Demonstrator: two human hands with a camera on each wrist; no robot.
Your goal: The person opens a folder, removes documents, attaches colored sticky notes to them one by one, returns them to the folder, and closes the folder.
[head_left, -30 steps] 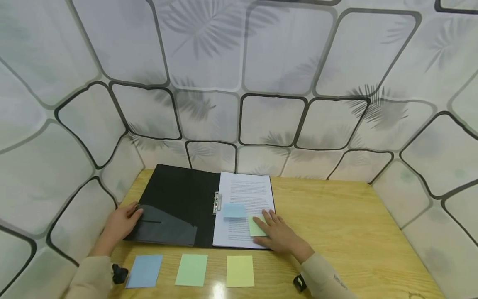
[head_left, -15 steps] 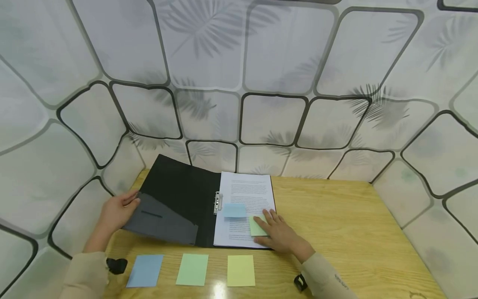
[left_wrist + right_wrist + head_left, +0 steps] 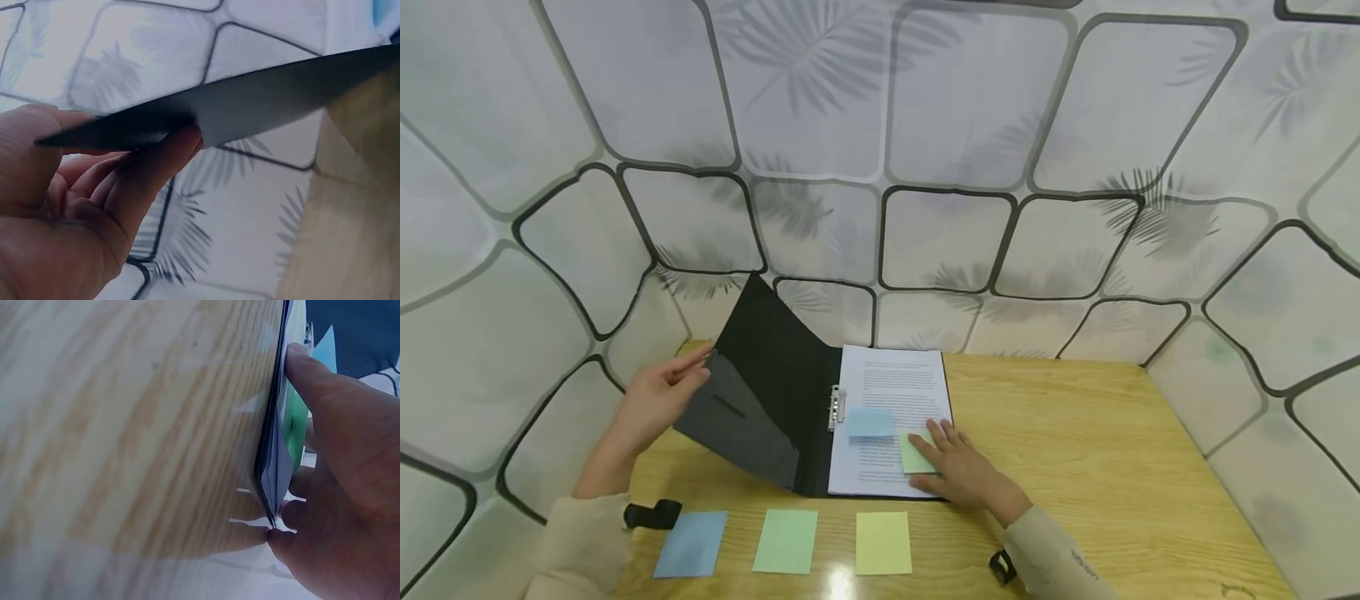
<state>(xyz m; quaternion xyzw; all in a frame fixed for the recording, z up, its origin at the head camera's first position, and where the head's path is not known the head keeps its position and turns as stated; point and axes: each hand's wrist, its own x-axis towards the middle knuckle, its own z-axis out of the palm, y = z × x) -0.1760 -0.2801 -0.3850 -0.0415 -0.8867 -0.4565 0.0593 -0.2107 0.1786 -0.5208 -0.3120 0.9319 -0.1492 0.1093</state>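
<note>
A black clip folder lies on the table, its left cover lifted and tilted up. My left hand pinches that cover's outer edge; in the left wrist view the cover passes between thumb and fingers. Printed sheets lie on the right side beside the metal clip. A light blue sticky note is on the text. My right hand, fingers spread, rests on the sheets' lower right, partly covering a green sticky note. In the right wrist view its fingers reach the folder's edge.
Three note squares lie along the table's front: a blue one, a green one and a yellow one. Bare wooden table extends right of the folder. A patterned curtain surrounds the table's back and sides.
My left hand has raised the folder's left cover from nearly flat, moving up and to the right with it. The right hand has stayed on the sheets.
</note>
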